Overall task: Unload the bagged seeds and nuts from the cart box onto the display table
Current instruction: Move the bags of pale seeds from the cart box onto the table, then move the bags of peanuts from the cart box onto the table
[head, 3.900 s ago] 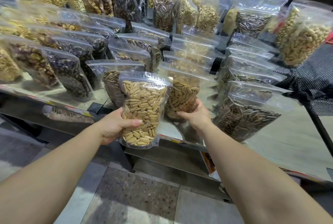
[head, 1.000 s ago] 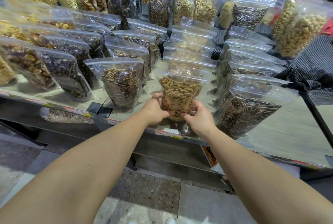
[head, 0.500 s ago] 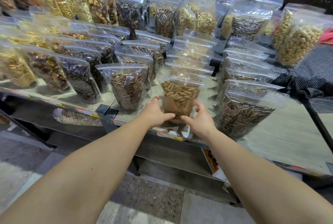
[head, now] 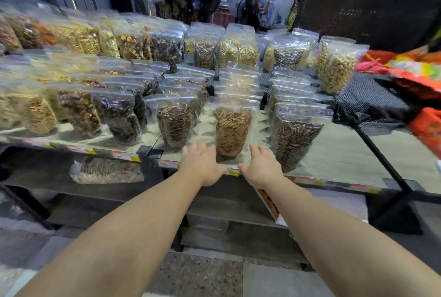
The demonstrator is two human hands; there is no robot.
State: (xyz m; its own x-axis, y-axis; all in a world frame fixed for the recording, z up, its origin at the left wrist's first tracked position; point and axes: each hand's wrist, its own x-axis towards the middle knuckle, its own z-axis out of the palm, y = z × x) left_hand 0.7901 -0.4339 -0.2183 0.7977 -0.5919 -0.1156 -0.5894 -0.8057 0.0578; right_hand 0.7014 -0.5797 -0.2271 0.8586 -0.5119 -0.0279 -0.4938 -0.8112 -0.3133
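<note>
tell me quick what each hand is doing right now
Left hand: open, holding nothing, beside the seed bag.
Right hand: open, holding nothing.

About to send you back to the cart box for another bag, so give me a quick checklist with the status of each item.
1. Pale seed bag standing upright on the display table: ok.
2. Left hand empty, fingers straight: ok.
3. Right hand empty, fingers straight: ok.
4. Both hands fully off the bag: cannot tell, fingertips are right beside its base.
5. Bag lined up with the front row, between the brown seed bag and the striped seed bag: ok.
6. Cart box within reach: cannot tell, not in view.
</note>
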